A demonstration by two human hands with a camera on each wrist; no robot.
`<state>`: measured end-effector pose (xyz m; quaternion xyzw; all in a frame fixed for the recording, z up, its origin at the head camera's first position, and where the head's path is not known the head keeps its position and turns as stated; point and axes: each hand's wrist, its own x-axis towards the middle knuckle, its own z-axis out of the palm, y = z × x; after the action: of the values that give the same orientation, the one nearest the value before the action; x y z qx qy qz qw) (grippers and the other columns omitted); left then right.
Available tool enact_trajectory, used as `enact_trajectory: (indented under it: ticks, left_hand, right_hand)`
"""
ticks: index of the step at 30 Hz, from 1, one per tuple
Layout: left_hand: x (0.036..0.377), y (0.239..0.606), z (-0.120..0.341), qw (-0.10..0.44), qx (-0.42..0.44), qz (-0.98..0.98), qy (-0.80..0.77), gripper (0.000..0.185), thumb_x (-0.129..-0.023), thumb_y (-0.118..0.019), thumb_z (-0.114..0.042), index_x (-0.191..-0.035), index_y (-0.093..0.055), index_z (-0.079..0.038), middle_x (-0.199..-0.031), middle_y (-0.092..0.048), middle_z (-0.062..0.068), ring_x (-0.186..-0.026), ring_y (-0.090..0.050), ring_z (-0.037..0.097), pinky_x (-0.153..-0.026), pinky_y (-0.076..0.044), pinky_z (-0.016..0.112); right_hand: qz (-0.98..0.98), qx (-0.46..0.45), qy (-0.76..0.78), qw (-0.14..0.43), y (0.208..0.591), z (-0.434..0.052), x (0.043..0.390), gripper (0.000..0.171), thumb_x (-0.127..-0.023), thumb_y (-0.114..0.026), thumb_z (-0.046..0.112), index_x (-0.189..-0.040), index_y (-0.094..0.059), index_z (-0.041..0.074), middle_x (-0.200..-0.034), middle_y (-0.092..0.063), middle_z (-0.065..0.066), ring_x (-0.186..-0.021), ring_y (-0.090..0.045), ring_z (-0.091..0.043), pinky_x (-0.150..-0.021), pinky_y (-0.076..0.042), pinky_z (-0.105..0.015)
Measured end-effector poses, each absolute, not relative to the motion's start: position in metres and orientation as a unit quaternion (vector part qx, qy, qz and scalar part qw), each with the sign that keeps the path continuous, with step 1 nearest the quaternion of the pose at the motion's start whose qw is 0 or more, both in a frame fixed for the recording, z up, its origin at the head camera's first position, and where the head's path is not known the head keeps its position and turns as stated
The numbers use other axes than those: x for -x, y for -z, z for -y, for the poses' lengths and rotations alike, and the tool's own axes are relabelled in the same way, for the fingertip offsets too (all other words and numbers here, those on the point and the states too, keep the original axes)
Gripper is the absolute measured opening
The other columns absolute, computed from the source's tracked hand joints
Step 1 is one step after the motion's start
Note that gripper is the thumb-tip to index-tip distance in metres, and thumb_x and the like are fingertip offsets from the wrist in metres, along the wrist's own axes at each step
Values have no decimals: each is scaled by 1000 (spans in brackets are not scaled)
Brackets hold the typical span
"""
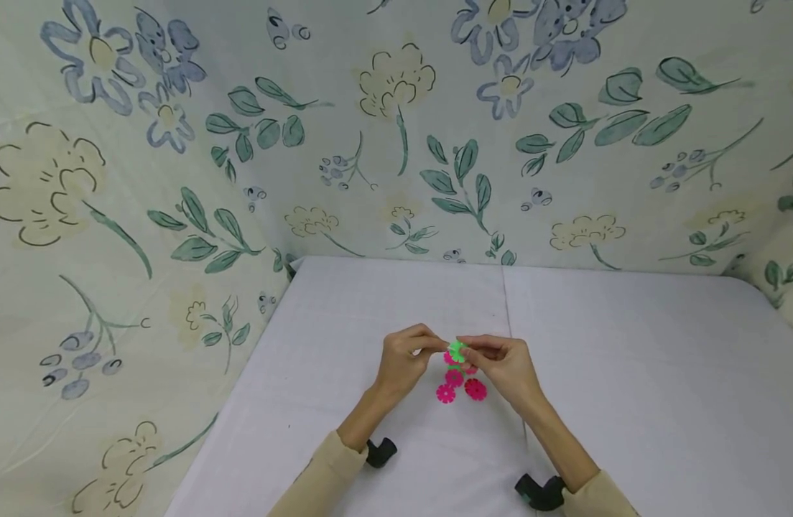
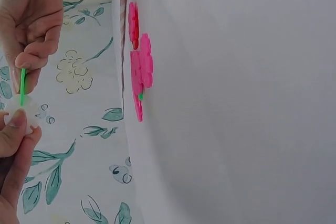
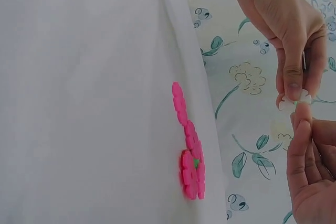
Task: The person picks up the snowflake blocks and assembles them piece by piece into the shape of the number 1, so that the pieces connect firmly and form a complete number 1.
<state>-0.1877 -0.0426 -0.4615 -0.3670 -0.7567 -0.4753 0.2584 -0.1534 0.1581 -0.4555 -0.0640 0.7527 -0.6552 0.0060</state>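
A white notched disc (image 3: 285, 105) is pinched between thumb and fingers in the grip of the left hand (image 1: 401, 359); a green notched disc (image 1: 457, 351) is pinched likewise by the right hand (image 1: 508, 366). Both discs are held above the table (image 1: 345, 316), the edge of the green one being brought against the white. Below, several pink notched discs (image 1: 445, 393) are clustered on the white cloth, some overlapping, with a green piece (image 3: 196, 163) partly covered among them.
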Motion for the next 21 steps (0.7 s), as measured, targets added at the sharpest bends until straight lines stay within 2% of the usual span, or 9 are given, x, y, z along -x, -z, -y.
enact_trajectory:
  ticks: [8, 12, 16, 21]
  left_hand:
    - [190, 459, 46, 231, 383, 768, 459, 4, -80, -75, -6, -83, -78, -5, -76, -70, 0, -71, -67, 6, -67, -52, 11]
    - [191, 460, 45, 209, 374, 778, 460, 6, -79, -77, -7, -85, -77, -6, -79, -70, 0, -74, -67, 8, -68, -55, 17]
    - [191, 460, 42, 157, 367, 798, 452, 21, -75, -81, -9, -95, -75, -6, -91, -70, 2, -83, -67, 16, -75, -57, 28]
    - [188, 460, 40, 87, 358, 822, 434, 33, -76, -81, -13, -107, -73, -10, -102, -69, -2, -94, -65, 13, -83, -56, 26]
  right_hand:
    - [-752, 93, 652, 28, 463, -169, 153, 35, -89, -69, 22, -119, -66, 3, -96, -68, -26, -78, -72, -33, -76, -60, -34]
    - [-754, 89, 651, 28, 463, -172, 154, 34, -89, -70, 23, -116, -68, 3, -96, -67, -27, -78, -72, -35, -74, -60, -31]
    - [-759, 76, 646, 20, 463, -172, 155, 32, -88, -71, 23, -112, -69, 3, -94, -70, -23, -75, -71, -36, -70, -60, -30]
    - [-762, 64, 643, 35, 465, -168, 155, 33, -87, -72, 25, -111, -69, 4, -95, -72, -20, -74, -71, -34, -70, -60, -31]
